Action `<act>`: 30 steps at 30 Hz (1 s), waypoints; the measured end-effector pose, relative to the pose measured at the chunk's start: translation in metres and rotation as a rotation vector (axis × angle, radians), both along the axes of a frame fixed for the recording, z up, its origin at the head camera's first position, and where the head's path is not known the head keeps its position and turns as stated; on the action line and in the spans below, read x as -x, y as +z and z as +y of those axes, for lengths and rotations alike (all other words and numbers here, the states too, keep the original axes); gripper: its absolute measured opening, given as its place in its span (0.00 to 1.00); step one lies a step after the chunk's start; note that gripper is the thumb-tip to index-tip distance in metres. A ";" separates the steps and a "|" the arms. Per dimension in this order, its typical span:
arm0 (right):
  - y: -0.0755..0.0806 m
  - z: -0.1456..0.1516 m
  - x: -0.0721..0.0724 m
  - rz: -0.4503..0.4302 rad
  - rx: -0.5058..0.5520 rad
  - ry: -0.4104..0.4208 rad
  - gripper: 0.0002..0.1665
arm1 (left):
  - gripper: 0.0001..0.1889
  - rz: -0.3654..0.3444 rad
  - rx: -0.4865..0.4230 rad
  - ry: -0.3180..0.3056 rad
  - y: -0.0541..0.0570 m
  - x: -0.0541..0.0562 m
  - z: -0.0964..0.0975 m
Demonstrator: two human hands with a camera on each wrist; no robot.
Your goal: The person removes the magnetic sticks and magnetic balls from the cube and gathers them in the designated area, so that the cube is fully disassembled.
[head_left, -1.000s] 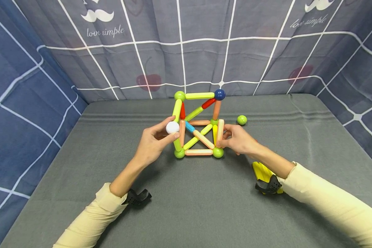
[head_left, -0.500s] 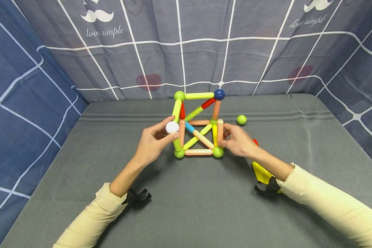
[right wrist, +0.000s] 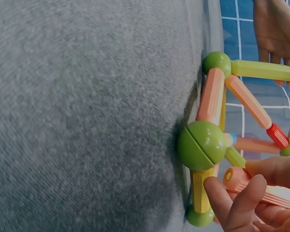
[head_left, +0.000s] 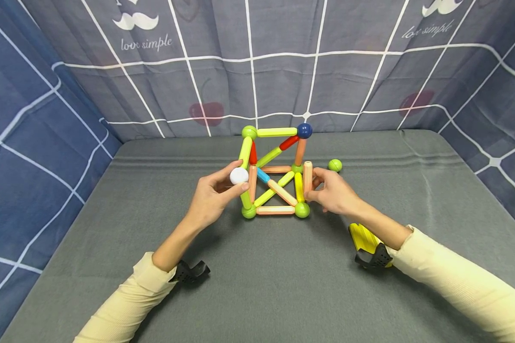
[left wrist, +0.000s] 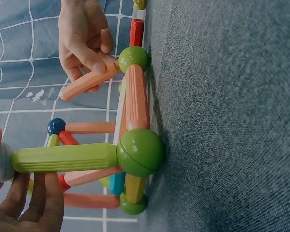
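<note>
A frame of magnetic rods and balls stands on the cloth, with green balls at its base corners and a dark blue ball (head_left: 304, 130) at the back right top. My left hand (head_left: 209, 200) pinches a white ball (head_left: 239, 176) at the top of the front left green rod (left wrist: 65, 158). With thumb and fingers, my right hand (head_left: 335, 193) holds an orange rod (head_left: 307, 177), nearly upright beside the frame's right side. In the right wrist view, that rod's lower end sits apart from the front right green ball (right wrist: 201, 145). Two diagonal rods cross in the base.
A loose green ball (head_left: 335, 165) lies right of the frame. Yellow rods (head_left: 364, 238) lie under the right forearm, and a red rod (left wrist: 137, 33) shows in the left wrist view. Behind rises a checked curtain (head_left: 279, 85); grey cloth (head_left: 262, 286) covers the surface.
My right hand has shifted slightly right and away, taking the orange rod off from above the front right green ball. The left hand and white ball stay in place.
</note>
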State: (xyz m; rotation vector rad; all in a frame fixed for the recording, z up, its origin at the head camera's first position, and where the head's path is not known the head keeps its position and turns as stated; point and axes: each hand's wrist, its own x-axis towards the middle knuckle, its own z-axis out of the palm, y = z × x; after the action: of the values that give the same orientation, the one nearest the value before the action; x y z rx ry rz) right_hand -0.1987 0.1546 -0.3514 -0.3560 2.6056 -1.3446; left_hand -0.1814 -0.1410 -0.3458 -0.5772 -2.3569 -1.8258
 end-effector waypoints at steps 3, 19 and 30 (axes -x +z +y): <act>0.002 0.003 0.000 -0.011 0.020 0.004 0.16 | 0.28 -0.001 0.002 0.000 0.000 0.000 0.000; 0.012 0.022 -0.015 -0.019 0.100 -0.015 0.27 | 0.28 0.004 0.013 0.010 0.000 0.000 0.000; 0.014 0.039 -0.026 -0.039 0.181 -0.014 0.40 | 0.28 0.000 0.004 0.005 0.000 0.000 0.001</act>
State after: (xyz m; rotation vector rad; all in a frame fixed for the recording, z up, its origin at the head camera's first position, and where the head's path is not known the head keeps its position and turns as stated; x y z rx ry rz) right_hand -0.1731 0.1937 -0.3370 -0.3349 2.4661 -1.5802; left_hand -0.1819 -0.1398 -0.3455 -0.5706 -2.3607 -1.8190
